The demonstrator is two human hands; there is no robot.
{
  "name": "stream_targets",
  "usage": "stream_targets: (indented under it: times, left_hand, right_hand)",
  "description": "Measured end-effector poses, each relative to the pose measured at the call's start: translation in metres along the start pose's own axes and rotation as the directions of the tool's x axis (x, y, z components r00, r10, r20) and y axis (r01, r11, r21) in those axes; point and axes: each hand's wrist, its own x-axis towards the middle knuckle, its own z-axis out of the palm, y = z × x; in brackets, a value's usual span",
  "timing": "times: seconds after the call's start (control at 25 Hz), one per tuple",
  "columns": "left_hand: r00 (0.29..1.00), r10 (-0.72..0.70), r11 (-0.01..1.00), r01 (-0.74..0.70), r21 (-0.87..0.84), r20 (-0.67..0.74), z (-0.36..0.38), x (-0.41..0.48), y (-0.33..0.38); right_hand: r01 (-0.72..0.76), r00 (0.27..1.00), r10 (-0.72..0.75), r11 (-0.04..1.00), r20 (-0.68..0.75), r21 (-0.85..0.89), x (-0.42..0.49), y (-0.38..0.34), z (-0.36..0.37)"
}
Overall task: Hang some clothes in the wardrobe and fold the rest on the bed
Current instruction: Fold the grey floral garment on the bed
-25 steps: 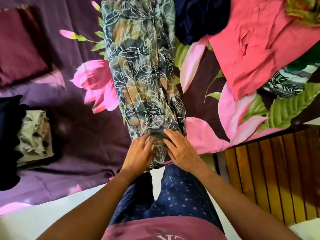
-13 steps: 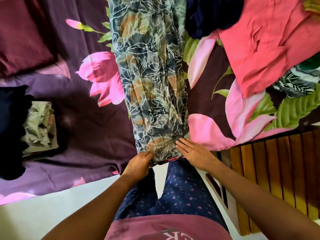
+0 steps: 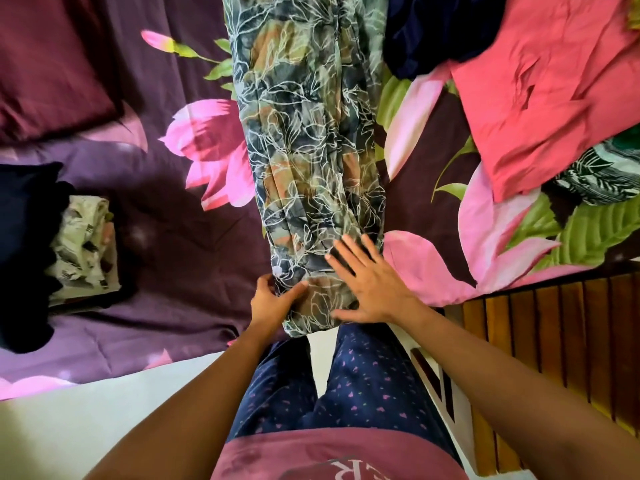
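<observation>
- Left hand [image 3: 272, 301] pinches the near left corner of the floral garment [image 3: 311, 161] on the bed [image 3: 166, 244].
- Right hand [image 3: 372, 282] lies flat on its near end, fingers spread.

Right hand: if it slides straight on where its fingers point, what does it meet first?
Only more of the leaf-print garment under the right hand; past its left edge, the bedsheet, as far as visible.

Purple-floral bed [image 3: 166, 237]: long leaf-print garment [image 3: 311, 150] down the middle, pink garment [image 3: 540, 98] & navy cloth [image 3: 440, 32] top right, folded pale cloth [image 3: 83, 247] + dark pile [image 3: 24, 254] at left.
</observation>
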Motion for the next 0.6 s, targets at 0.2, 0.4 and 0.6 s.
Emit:
stream_targets:
  times: [0.2,0.4,0.6]
  left_hand:
    - [0.959,-0.175,0.9,0.247,-0.358,0.221,0.004,0.013,-0.015]
    - [0.899,-0.249,0.776,0.408,-0.481,0.36,-0.004,-0.007,0.008]
    - [0.777,-0.288,0.646,0.589,-0.485,0.56,-0.01,-0.024,0.03]
  right_hand:
    - [-0.102,0.958,0.099,0.995,0.268,-0.002,-0.006,0.007,-0.003]
    - [0.142,0.981,-0.142,0.99,0.128,0.014,-0.02,0.008,-0.007]
    - [0.079,0.985,-0.082,0.996,0.152,0.029,-0.009,0.002,-0.005]
